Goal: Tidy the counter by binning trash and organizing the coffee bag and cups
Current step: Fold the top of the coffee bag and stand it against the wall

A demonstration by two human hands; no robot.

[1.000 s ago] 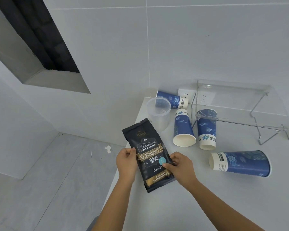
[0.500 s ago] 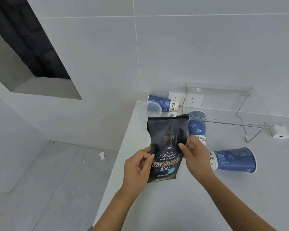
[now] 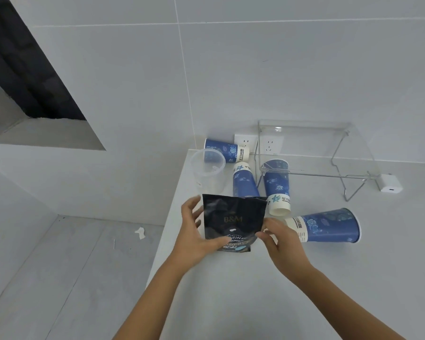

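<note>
Black foil coffee bag [image 3: 233, 222] with gold "B&M" lettering held upright near the left edge of the white counter [image 3: 231, 303], its base down at the counter surface; actual contact there not clear. Left hand [image 3: 196, 238] against the bag's left side, thumb across the lower front, fingers spread open behind the upper left edge. Right hand [image 3: 284, 241] pinching the bag's right edge at mid-height between thumb and fingertips.

Behind the bag, toward the back left corner of the counter: clear plastic cup [image 3: 208, 171] standing upright at the left edge. Just past it, against the wall, blue patterned paper cup [image 3: 227, 150] lying on its side. Two more blue paper cups lying side by side toward the middle of the counter, one [image 3: 244, 182] partly hidden by the bag's top, the other [image 3: 277, 187] under the front left of a clear acrylic shelf on wire legs [image 3: 312, 153]. Fourth blue paper cup [image 3: 326, 225] on its side just right of the right hand.

Small white charger block [image 3: 391, 184] near the back edge, right of the shelf. Two white wall sockets [image 3: 258, 143] behind the cups.
</note>
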